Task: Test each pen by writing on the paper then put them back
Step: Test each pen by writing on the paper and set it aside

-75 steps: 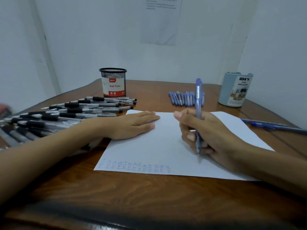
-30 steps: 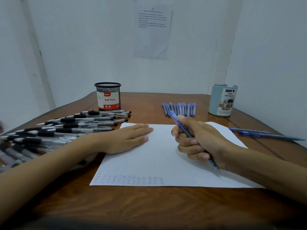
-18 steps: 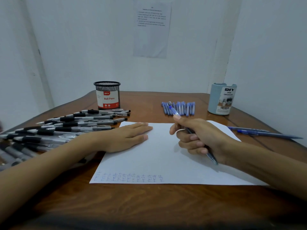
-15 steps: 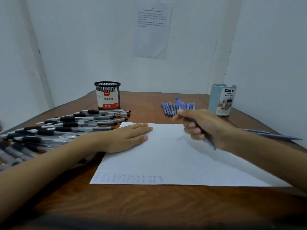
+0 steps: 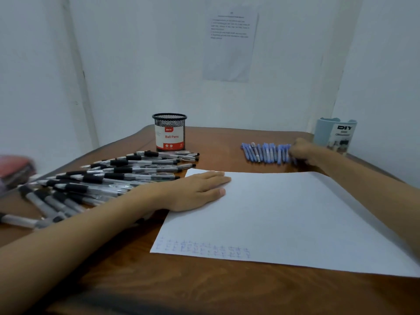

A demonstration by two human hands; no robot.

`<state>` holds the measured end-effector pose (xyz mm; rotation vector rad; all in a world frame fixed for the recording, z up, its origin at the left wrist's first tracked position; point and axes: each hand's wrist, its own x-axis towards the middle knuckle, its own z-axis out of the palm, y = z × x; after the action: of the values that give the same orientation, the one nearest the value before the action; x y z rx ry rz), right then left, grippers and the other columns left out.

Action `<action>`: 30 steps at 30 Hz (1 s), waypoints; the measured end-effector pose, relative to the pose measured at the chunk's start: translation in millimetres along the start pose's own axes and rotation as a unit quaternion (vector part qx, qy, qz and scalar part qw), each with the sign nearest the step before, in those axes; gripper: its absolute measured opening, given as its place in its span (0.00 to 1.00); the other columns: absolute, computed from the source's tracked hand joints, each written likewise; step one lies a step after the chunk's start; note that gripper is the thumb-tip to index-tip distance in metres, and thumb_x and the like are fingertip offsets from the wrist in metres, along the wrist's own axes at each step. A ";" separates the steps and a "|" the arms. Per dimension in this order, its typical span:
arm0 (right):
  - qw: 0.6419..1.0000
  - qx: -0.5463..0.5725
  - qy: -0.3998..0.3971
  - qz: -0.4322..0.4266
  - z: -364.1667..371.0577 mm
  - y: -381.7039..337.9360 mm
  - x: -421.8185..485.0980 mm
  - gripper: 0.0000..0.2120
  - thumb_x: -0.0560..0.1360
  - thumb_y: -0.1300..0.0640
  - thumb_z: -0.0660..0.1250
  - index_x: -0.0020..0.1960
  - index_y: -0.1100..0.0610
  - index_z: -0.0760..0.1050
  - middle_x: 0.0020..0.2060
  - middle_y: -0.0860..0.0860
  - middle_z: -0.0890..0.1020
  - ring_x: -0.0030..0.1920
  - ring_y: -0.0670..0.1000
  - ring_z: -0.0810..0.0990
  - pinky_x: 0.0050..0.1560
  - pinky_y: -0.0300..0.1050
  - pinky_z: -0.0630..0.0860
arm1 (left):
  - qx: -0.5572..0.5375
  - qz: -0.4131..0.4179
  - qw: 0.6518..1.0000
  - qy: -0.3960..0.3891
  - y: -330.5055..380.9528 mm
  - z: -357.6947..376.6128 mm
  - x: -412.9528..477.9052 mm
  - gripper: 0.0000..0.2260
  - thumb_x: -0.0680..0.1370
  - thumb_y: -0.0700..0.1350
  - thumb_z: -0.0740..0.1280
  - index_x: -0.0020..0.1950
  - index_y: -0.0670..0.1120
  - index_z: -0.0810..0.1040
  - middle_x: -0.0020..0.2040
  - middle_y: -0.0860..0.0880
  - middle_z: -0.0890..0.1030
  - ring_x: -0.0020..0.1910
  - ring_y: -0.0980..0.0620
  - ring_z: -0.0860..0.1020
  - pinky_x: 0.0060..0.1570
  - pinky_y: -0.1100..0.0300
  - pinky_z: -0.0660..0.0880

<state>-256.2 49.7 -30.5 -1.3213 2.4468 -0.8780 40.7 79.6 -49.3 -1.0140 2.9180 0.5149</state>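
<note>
Status: by my read I'm sitting at the swap step, between tests. No pen is hovering over the paper point(image 5: 284, 219).

Left hand point(image 5: 197, 189): lying flat on the paper's far-left corner, palm down. Fingers are straight and together, pinning the sheet and holding nothing.

Right hand point(image 5: 302, 151): sitting just beyond the paper's far edge, toward its right side, touching the right end of the row of blue pens point(image 5: 266, 153). The fingers are looking curled, but the hand is blurring out. I cannot tell whether they are pinching a pen or closing on nothing, so I could be setting one down or taking one.

Blue pens: lying side by side in a tight row beyond the paper's far edge.
Black pens point(image 5: 118, 176): lying in a loose heap left of the paper, the nearest ones just beside my left wrist.
Mesh cup point(image 5: 169, 133): standing beyond the paper's far-left corner.
Blue organiser point(image 5: 335, 135): standing beyond the far-right corner, just beside my right hand.

Marks point(image 5: 204, 248): one line of small blue scribbles running along the left half of the paper's near edge. No black marks are showing, so I'm judging the job well short of halfway.

The next move is calling for:
- a clean pinch on one pen at the row's end without rolling its neighbours
- a carry over the paper
- a short scribble at the right end of the marks, with the left hand pinning the sheet
</note>
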 end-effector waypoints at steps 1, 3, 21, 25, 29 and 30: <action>1.000 -0.003 -0.007 -0.004 1.1 -0.3 1.6 0.11 0.77 0.71 0.53 0.37 0.65 0.68 0.31 0.58 0.71 0.29 0.52 0.69 0.28 0.41 0.65 | 0.001 0.001 1.000 0.001 -1.3 0.1 0.6 0.22 0.82 0.53 0.47 0.76 0.56 0.48 0.76 0.58 0.48 0.74 0.61 0.46 0.63 0.70 0.43; 1.000 -0.004 -0.022 -0.010 0.0 1.5 3.8 0.11 0.76 0.72 0.54 0.38 0.66 0.70 0.33 0.59 0.74 0.31 0.52 0.72 0.32 0.42 0.69 | 0.003 0.002 1.000 0.001 -2.9 0.8 1.8 0.22 0.82 0.53 0.47 0.76 0.56 0.48 0.76 0.58 0.48 0.74 0.61 0.47 0.63 0.70 0.42; 0.961 -0.161 -0.202 -0.099 -113.5 60.8 -91.4 0.11 0.74 0.60 0.68 0.57 0.57 0.78 0.46 0.44 0.77 0.52 0.49 0.73 0.53 0.46 0.70 | 0.015 0.044 0.997 0.067 -54.2 19.1 35.3 0.22 0.78 0.65 0.51 0.72 0.67 0.54 0.75 0.62 0.56 0.74 0.58 0.55 0.73 0.52 0.52; 0.951 -0.215 -0.191 -0.115 -102.2 66.8 -83.0 0.10 0.74 0.60 0.69 0.54 0.55 0.79 0.49 0.48 0.77 0.52 0.50 0.74 0.53 0.45 0.73 | 0.023 0.040 0.996 0.075 -58.7 20.2 40.6 0.23 0.77 0.68 0.50 0.71 0.69 0.53 0.74 0.64 0.56 0.74 0.60 0.55 0.73 0.48 0.53; 0.961 -0.193 -0.144 -0.137 -94.5 73.4 -75.9 0.06 0.73 0.60 0.70 0.49 0.55 0.80 0.42 0.47 0.79 0.46 0.48 0.74 0.44 0.37 0.72 | 0.024 0.036 0.996 0.078 -57.9 19.5 41.6 0.23 0.77 0.68 0.50 0.71 0.69 0.52 0.74 0.65 0.56 0.74 0.60 0.55 0.73 0.47 0.53; 0.963 -0.190 -0.128 -0.142 -93.5 74.1 -76.0 0.05 0.73 0.60 0.69 0.49 0.56 0.80 0.41 0.46 0.79 0.46 0.49 0.74 0.42 0.37 0.70 | 0.023 0.035 0.996 0.079 -58.2 19.6 42.0 0.23 0.77 0.68 0.50 0.71 0.69 0.52 0.74 0.65 0.55 0.74 0.60 0.55 0.73 0.47 0.53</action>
<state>-306.3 179.9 -6.8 -1.8225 2.3277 -0.2632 40.8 17.6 -90.3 -0.9956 3.0973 0.3838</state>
